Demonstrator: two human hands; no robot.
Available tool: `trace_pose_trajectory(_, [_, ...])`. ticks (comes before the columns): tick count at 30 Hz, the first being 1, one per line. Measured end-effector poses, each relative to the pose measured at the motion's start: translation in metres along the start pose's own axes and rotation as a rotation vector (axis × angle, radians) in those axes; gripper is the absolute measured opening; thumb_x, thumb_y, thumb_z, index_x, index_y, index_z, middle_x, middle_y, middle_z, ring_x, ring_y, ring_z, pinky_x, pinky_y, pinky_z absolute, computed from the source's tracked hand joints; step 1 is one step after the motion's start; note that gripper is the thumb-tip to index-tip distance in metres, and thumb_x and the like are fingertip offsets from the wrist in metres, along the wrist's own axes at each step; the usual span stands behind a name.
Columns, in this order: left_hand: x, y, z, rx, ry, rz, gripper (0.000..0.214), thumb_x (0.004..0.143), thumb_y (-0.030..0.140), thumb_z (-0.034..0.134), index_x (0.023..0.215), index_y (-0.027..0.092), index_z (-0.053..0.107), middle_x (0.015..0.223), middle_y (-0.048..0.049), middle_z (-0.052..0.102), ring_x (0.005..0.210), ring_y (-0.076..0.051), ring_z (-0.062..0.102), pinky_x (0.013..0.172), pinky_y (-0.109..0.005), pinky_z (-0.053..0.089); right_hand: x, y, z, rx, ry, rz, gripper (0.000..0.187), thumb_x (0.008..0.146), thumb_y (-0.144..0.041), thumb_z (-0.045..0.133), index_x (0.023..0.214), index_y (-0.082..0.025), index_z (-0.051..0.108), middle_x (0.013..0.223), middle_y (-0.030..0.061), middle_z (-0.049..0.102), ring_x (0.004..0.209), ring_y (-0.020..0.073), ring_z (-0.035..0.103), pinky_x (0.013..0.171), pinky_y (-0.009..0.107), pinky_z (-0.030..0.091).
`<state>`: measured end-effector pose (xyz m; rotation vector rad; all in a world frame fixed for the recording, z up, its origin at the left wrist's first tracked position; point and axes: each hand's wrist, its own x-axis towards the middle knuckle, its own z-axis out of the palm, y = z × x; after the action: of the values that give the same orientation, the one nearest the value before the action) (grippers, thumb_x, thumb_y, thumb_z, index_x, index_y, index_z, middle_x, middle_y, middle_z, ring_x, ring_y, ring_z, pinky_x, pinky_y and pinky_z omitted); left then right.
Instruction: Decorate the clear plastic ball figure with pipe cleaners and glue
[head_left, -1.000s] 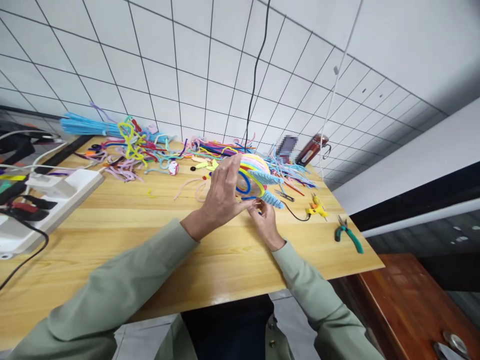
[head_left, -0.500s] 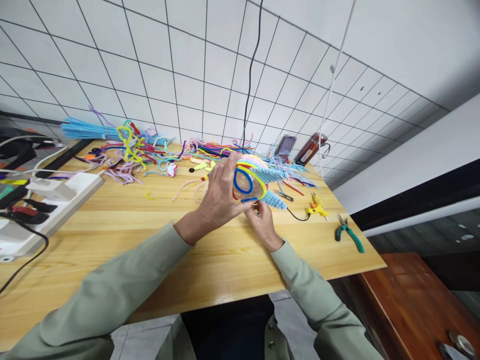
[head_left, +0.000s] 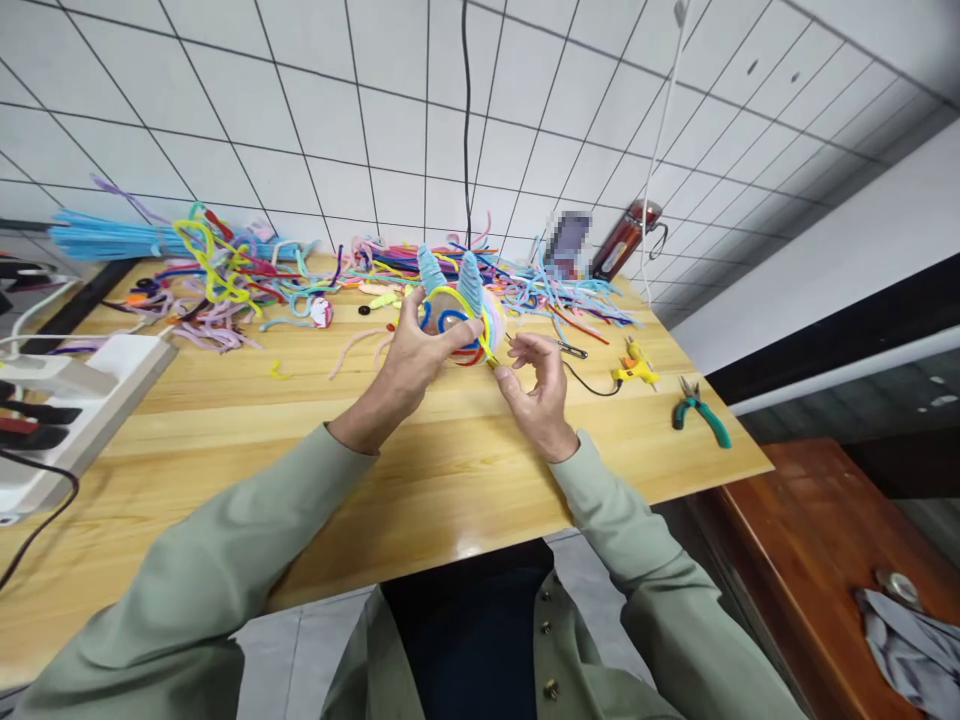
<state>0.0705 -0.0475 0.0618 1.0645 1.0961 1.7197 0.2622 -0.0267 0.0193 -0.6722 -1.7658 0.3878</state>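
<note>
My left hand (head_left: 416,355) is closed around a rounded pipe-cleaner craft piece (head_left: 493,310), its thumb across the front. Yellow, red, pink and lilac bands ring the piece, blue loops sit on its front, and two light blue ear-like shapes (head_left: 471,283) point up from it. A yellow pipe-cleaner end (head_left: 489,352) sticks out at its lower right. Just beside that end is my right hand (head_left: 538,390), thumb and fingers apart, the thumb tip close to the yellow end; whether it touches cannot be made out.
Heaped pipe cleaners (head_left: 225,265) line the wall side of the table (head_left: 360,510). To the right lie thread snips (head_left: 573,350), a yellow glue gun (head_left: 634,368) and green-handled pliers (head_left: 701,410). A white power strip (head_left: 112,400) is at left; a red bottle (head_left: 628,240) stands behind.
The craft piece has turned, so its blue ears now point up instead of right. My right hand has come out from beneath it and spread its fingers at its right side.
</note>
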Motion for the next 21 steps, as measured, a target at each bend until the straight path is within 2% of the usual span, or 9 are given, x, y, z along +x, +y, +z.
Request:
trace_pose_trajectory(3, [-0.005, 0.007, 0.004, -0.172, -0.014, -0.185, 0.066, 0.065, 0.046, 0.102, 0.115, 0.024, 0.065, 0.115, -0.0029, 0.074, 0.101, -0.021, 0.073, 0.090, -0.034, 0.061, 0.008, -0.009, -0.003, -0.115, -0.009, -0.201, 0.039, 0.100, -0.029, 0.076, 0.136, -0.028, 0.062, 0.120, 0.0099, 0.072, 0.108, 0.0260, 0.072, 0.085, 0.042, 0.063])
trace_pose_trajectory(6, [-0.009, 0.009, 0.006, -0.222, -0.024, -0.262, 0.060, 0.065, 0.047, 0.103, 0.106, 0.023, 0.065, 0.106, -0.0012, 0.071, 0.090, -0.017, 0.070, 0.078, -0.029, 0.058, 0.012, -0.015, -0.003, -0.166, -0.010, -0.329, 0.036, 0.101, -0.022, 0.074, 0.135, -0.027, 0.064, 0.120, 0.0105, 0.074, 0.114, 0.0270, 0.072, 0.089, 0.043, 0.063])
trace_pose_trajectory(8, [-0.011, 0.007, 0.006, -0.224, -0.033, -0.284, 0.058, 0.067, 0.047, 0.102, 0.104, 0.022, 0.065, 0.102, -0.0003, 0.069, 0.086, -0.015, 0.068, 0.074, -0.027, 0.056, 0.013, -0.016, -0.003, -0.184, -0.024, -0.330, 0.031, 0.103, -0.021, 0.071, 0.133, -0.027, 0.065, 0.117, 0.0096, 0.075, 0.113, 0.0262, 0.072, 0.092, 0.044, 0.063])
trace_pose_trajectory(12, [-0.012, -0.003, 0.007, -0.215, -0.039, -0.281, 0.059, 0.067, 0.047, 0.102, 0.104, 0.023, 0.063, 0.099, 0.0001, 0.068, 0.084, -0.016, 0.067, 0.074, -0.029, 0.056, 0.013, -0.015, -0.005, -0.222, -0.067, -0.243, 0.018, 0.107, -0.025, 0.064, 0.124, -0.028, 0.069, 0.111, 0.0084, 0.076, 0.110, 0.0263, 0.073, 0.095, 0.046, 0.062])
trace_pose_trajectory(21, [-0.012, -0.025, 0.005, -0.042, -0.001, -0.260, 0.066, 0.066, 0.049, 0.098, 0.112, 0.024, 0.056, 0.103, 0.0001, 0.067, 0.088, -0.017, 0.068, 0.084, -0.033, 0.056, 0.012, -0.010, -0.005, -0.268, -0.158, -0.211, 0.014, 0.109, -0.024, 0.061, 0.114, -0.027, 0.073, 0.102, 0.0072, 0.076, 0.100, 0.0252, 0.072, 0.091, 0.044, 0.059])
